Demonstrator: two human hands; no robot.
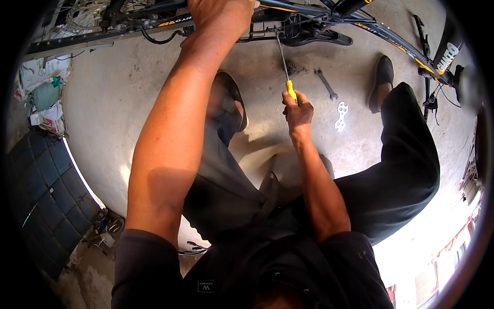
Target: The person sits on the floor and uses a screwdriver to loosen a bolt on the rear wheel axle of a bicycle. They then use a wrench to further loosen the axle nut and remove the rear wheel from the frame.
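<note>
A black bicycle (291, 10) with orange trim lies across the top of the view. My left hand (221, 11) grips its frame at the top edge, fingertips partly hidden. My right hand (299, 113) is closed around the yellow handle of a screwdriver (281, 54), whose shaft points up to a fitting (275, 31) below the frame; whether the tip touches it is unclear. On the concrete right of the screwdriver lie a dark open-end wrench (326, 84) and a silver multi-hole flat spanner (341, 116).
My dark-shoed feet (383, 77) and bent legs surround the work on the concrete floor (103, 103). A dark panelled sheet (46, 190) and piled bags and cloths (47, 98) are at the left. Handlebar parts and cables (429, 103) are at the upper right.
</note>
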